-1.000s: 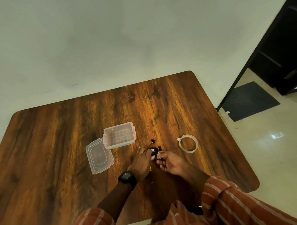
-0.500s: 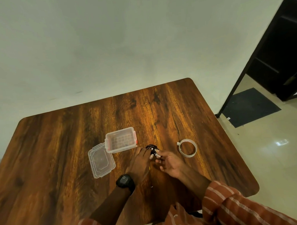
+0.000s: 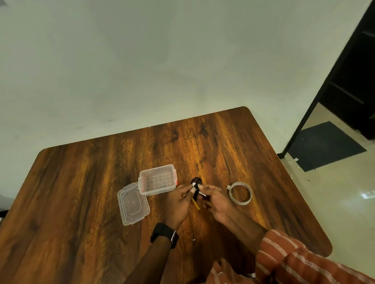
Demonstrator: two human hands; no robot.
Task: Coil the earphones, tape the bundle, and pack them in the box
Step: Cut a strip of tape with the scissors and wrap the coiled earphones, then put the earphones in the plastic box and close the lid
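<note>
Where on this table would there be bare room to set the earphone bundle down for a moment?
The table is bare left of the lid, behind the box toward the wall, and right of the tape roll. The strip from lid to tape roll is crowded, where both hands hold the earphones.

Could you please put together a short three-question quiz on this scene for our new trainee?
1. True or false: the lid is snapped onto the box.
2. Which lies nearer the right hand: A) the tape roll, B) the lid?
3. What do both hands, the left hand included, hold above the table?

Key: 1. False, it lies beside the open box. 2. A. 3. The coiled earphones.
</note>
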